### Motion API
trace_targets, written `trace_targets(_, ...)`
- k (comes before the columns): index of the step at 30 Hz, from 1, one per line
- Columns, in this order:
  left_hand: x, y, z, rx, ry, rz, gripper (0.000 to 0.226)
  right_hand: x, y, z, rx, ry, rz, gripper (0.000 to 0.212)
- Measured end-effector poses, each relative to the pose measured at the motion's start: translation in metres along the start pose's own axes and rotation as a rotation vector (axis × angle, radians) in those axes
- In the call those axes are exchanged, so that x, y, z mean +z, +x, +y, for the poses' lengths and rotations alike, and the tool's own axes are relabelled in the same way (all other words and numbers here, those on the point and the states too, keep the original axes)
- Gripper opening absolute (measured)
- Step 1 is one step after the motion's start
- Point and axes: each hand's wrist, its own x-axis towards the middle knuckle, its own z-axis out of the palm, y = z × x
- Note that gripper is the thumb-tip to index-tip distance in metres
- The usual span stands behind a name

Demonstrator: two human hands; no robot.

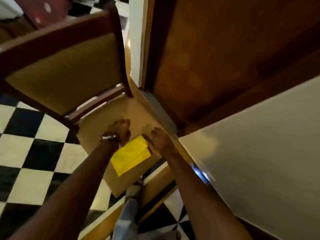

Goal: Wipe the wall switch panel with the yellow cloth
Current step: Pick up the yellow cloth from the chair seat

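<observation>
Yellow cloth (pixel 130 155) folded flat on the chair (pixel 97 123) seat, not yet lifted.
Right hand (pixel 160 140) touches the cloth's far corner, fingers loosely curled; left hand (pixel 121 129) rests just beyond the cloth, fingers curled, pinching nothing visible. No switch panel shows. A one-corner pinch could unfold the cloth or drop it off the chair.
</observation>
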Motion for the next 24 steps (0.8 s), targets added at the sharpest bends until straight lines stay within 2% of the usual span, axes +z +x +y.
trace_targets(1, 0.03, 0.0, -0.016, -0.036, 0.073, -0.063, 0.053, 0.028, 0.018, -0.003, -0.027, -0.024, -0.051, 0.058)
trace_targets(4, 0.115, -0.003, -0.056, -0.109, 0.146, -0.16, 0.062, 0.095, 0.07, -0.004, -0.138, -0.039, -0.03, 0.056)
trace_targets(7, 0.161, 0.003, -0.069, -0.17, 0.117, -0.177, 0.068, 0.136, 0.104, -0.008, -0.223, -0.155, -0.019, 0.05)
trace_targets(10, 0.177, 0.011, -0.069, -0.126, 0.226, -0.21, 0.064, 0.155, 0.11, -0.01, -0.237, -0.191, 0.056, 0.039)
trace_targets(14, 0.166, 0.021, -0.049, -0.113, 0.354, -0.213, 0.055, 0.146, 0.081, 0.023, -0.208, -0.124, 0.016, 0.021)
trace_targets(15, 0.16, 0.022, -0.041, -0.073, 0.387, -0.183, 0.06, 0.137, 0.065, 0.038, -0.145, -0.073, -0.03, 0.03)
trace_targets(17, 0.144, 0.025, -0.015, 0.067, 0.413, -0.188, 0.07, 0.123, 0.022, 0.069, -0.089, 0.08, 0.031, 0.043)
trace_targets(19, 0.116, 0.033, 0.035, 0.235, 0.356, -0.149, 0.068, 0.098, -0.038, 0.1, 0.035, 0.23, 0.235, 0.042)
trace_targets(21, 0.085, 0.032, 0.11, 0.338, 0.108, -0.151, 0.063, 0.061, -0.108, 0.139, 0.14, 0.501, 0.505, 0.044)
trace_targets(22, 0.07, 0.027, 0.147, 0.45, 0.098, -0.152, 0.069, 0.043, -0.141, 0.155, 0.199, 0.548, 0.551, 0.036)
trace_targets(23, 0.055, 0.023, 0.196, 0.647, 0.138, -0.075, 0.083, 0.02, -0.18, 0.178, 0.257, 0.502, 0.638, 0.033)
trace_targets(24, 0.039, 0.009, 0.238, 0.786, 0.173, -0.059, 0.097, -0.001, -0.217, 0.196, 0.345, 0.466, 0.762, 0.036)
